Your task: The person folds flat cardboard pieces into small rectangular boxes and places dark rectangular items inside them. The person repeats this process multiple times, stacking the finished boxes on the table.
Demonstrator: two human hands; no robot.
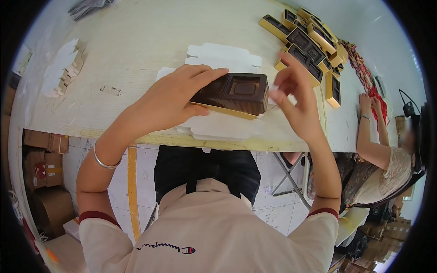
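A dark brown moulded plastic tray [246, 88] with recessed compartments lies over a shallow gold box [236, 112] in front of me. My left hand [177, 88] grips the tray's left part, fingers across the top and thumb low along the near side. Just off the tray's right end is my right hand [293, 91], its fingers apart and partly bent, holding nothing. Beneath the box are flat white card blanks [223, 51], whose cut flaps stick out on the far and near sides.
At the far right, several gold boxes with dark trays [306, 45] are heaped. Folded white card pieces [63, 68] stand at the left. On the right a co-worker's hands [366, 104] handle red ribbons [378, 102]. The table's near edge [227, 144] runs before my lap.
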